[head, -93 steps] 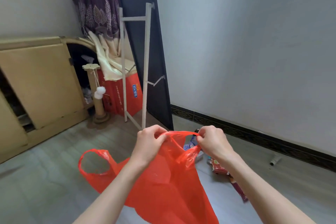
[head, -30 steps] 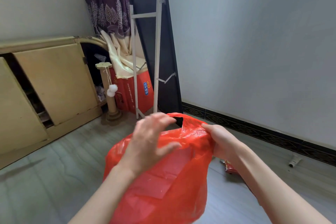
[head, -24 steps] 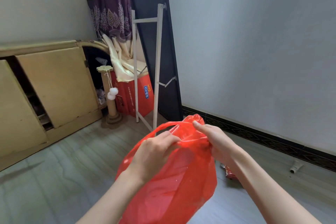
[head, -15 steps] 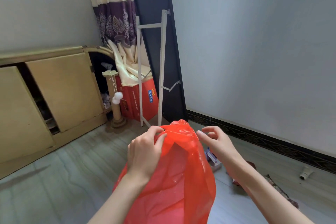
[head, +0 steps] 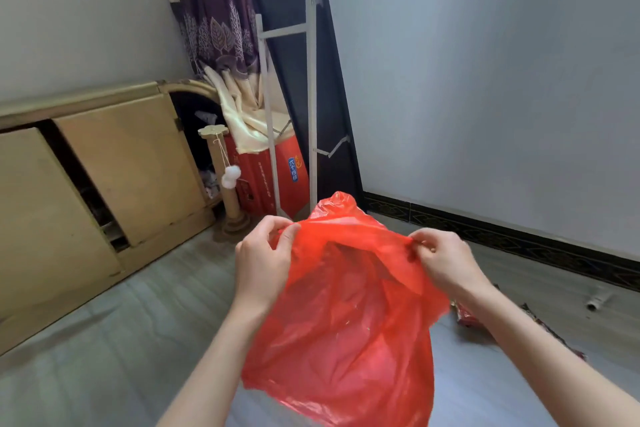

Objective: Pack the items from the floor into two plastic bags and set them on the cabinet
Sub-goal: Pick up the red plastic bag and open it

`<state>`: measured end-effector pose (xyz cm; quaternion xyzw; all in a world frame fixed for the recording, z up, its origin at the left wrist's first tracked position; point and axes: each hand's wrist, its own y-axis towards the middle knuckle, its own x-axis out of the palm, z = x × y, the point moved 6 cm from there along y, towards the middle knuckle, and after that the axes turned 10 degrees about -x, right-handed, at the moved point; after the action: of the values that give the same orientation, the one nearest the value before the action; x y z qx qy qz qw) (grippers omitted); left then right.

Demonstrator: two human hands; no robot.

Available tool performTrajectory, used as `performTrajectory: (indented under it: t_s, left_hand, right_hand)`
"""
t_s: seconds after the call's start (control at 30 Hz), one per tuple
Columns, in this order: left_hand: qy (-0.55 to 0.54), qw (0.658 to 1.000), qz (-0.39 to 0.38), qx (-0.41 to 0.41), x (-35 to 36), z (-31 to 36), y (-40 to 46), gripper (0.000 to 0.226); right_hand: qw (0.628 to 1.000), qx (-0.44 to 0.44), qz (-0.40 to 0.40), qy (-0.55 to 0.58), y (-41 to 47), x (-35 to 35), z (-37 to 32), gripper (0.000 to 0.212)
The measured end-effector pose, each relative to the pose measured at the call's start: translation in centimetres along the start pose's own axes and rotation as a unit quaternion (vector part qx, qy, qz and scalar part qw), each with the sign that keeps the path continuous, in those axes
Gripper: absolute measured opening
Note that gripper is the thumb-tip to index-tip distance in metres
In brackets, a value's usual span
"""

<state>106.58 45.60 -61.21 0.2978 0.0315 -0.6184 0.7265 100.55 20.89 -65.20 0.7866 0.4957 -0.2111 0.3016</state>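
Observation:
A thin red plastic bag [head: 346, 329] hangs in front of me above the floor. My left hand [head: 261, 262] pinches the bag's rim on the left side, and my right hand [head: 445, 262] pinches the rim on the right. Between them the mouth of the bag is pulled apart. On the floor to the right, partly hidden by my right forearm, lies a red snack packet [head: 465, 315], with a darker flat packet [head: 554, 336] beyond it. The low wooden cabinet [head: 104, 163] stands along the left wall.
A white metal rack [head: 311, 97] leans by a dark panel in the corner. Beside it stand a red carton [head: 277, 177] draped with cream cloth and a cat scratching post [head: 221, 177]. A small white pipe piece [head: 595, 302] lies near the right wall's dark skirting.
My two hands have moved apart along the bag's rim, spreading its mouth wide where it was bunched together half a second ago. The view has tilted slightly downward.

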Motion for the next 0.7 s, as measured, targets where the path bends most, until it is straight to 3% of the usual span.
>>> performTrajectory:
  t_s: [0.1,0.2,0.3,0.37,0.43,0.53,0.6,0.7]
  left_hand:
    - [0.101,0.994,-0.044,0.009,0.3,-1.8,0.3,0.014]
    - [0.164,0.979,-0.115,-0.044,1.9,-3.4,0.3,0.023]
    - [0.166,0.977,-0.117,-0.067,1.6,-3.7,0.8,0.031]
    - [0.123,0.983,-0.111,-0.075,0.9,-3.7,1.1,0.037]
    - [-0.033,0.984,-0.108,-0.140,0.2,-4.1,1.3,0.041]
    - [-0.268,0.927,-0.092,-0.247,-0.4,-4.6,1.2,0.035]
    - [-0.272,0.929,-0.055,-0.245,-1.0,-4.8,1.5,0.035]
    - [-0.194,0.960,0.008,-0.204,-1.6,-5.3,1.8,0.037]
  right_hand:
    - [0.991,0.062,-0.073,0.096,0.2,0.4,1.7,0.038]
    - [0.974,0.117,-0.054,0.185,0.3,1.0,1.8,0.036]
    - [0.982,0.075,-0.007,0.175,0.9,0.4,1.0,0.023]
    - [0.983,0.015,-0.017,0.182,1.0,0.3,0.0,0.006]
    - [0.984,-0.048,-0.057,0.163,0.8,0.3,-0.8,0.013]
    - [0.994,-0.088,-0.046,0.045,0.8,-0.4,-0.2,0.024]
    - [0.997,-0.070,-0.006,0.042,0.7,-1.5,0.5,0.019]
    - [0.995,-0.058,0.015,0.078,0.8,-2.8,0.8,0.013]
